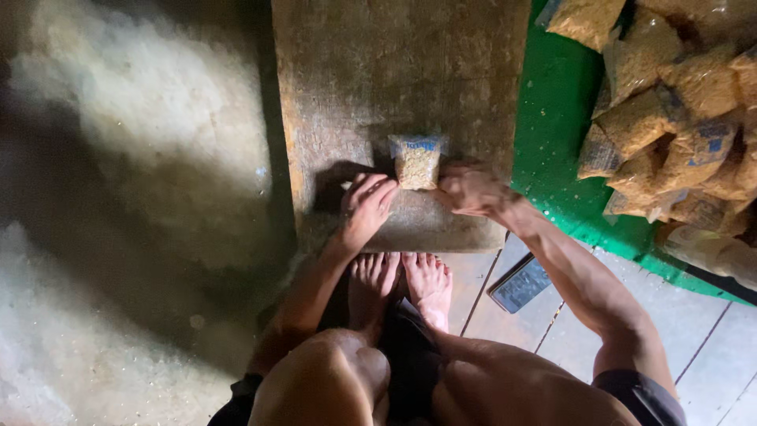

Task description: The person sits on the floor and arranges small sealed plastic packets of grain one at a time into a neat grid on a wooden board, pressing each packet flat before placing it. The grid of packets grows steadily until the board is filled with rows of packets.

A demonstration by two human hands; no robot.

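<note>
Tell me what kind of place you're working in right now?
Probably a small home packing spot, worked seated on the floor. Both hands, left hand and right hand, touch a small filled packet on a worn wooden board; a heap of similar packets lies on a green sheet over plank flooring.

Upper half of wooden board point(394, 71) lay bare, open for reach. Small packet point(417, 161) stood mid-board, left hand point(365, 207) just beside it on left, right hand point(471, 189) touching it on right, blocking both flanks. Near edge of board hemmed by bare feet point(400, 285). Right of frame: green mat point(552, 118) partly bare, then crowded by heap of filled bags point(678, 110). Phone point(519, 284) lay on floor planks at lower right. Left of frame: dim bare floor point(134, 197), unobstructed.
</note>
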